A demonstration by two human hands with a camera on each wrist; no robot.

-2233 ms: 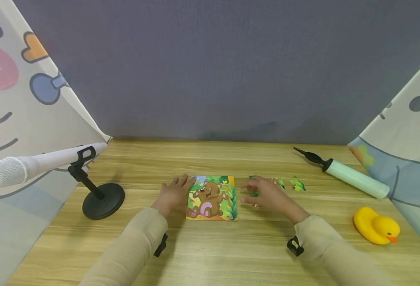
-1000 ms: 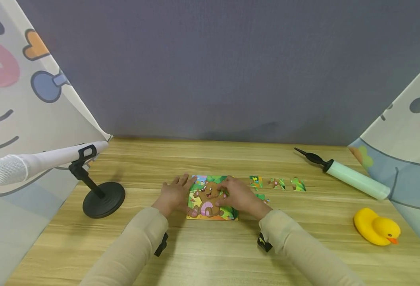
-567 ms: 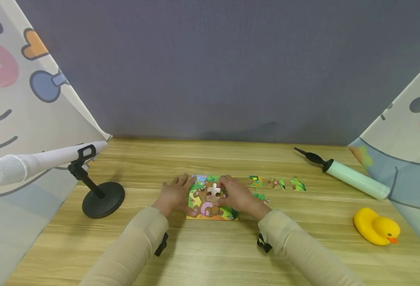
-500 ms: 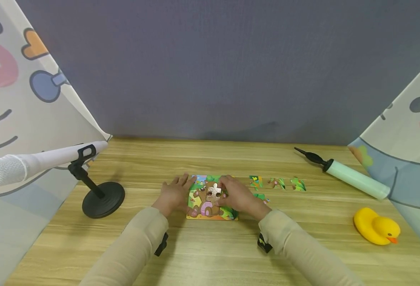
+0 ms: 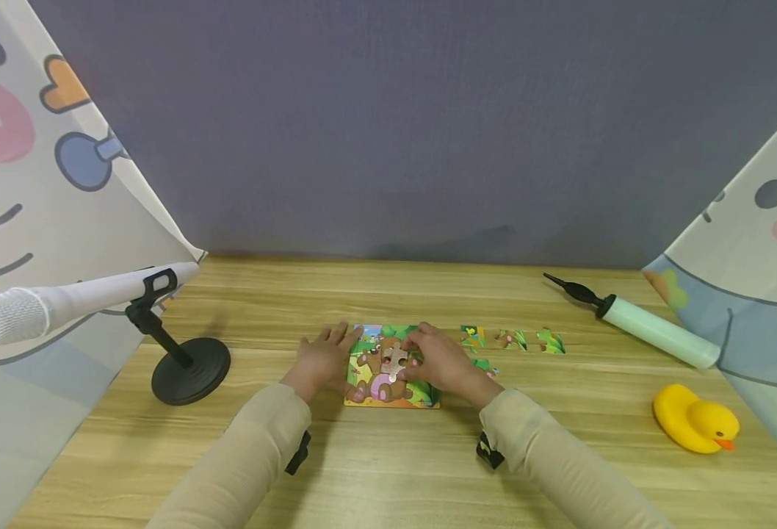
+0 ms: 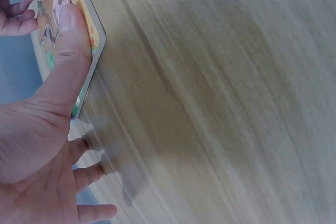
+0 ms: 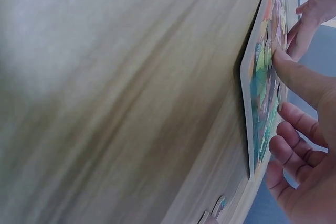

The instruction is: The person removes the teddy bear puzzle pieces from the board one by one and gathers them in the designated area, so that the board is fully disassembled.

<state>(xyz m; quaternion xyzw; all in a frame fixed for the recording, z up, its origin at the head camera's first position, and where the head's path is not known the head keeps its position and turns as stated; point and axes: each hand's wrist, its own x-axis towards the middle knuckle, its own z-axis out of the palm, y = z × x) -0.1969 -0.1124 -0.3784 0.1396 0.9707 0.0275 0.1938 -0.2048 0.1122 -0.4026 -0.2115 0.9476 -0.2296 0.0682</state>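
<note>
Brown marks the loose piece (image 5: 395, 360) the right hand (image 5: 443, 361) pinches over the bear puzzle (image 5: 383, 387), where the left hand (image 5: 321, 361), fingers spread, rests a thumb, likely to prevent sliding.

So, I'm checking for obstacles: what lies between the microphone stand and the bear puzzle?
The left hand lies there, touching the bear puzzle; from hand to microphone stand is bare tabletop, as the head view shows.

Grey back wall (image 5: 388, 132), cartoon-printed side panels (image 5: 45, 220), wood-grain tabletop (image 5: 388, 470)
</note>
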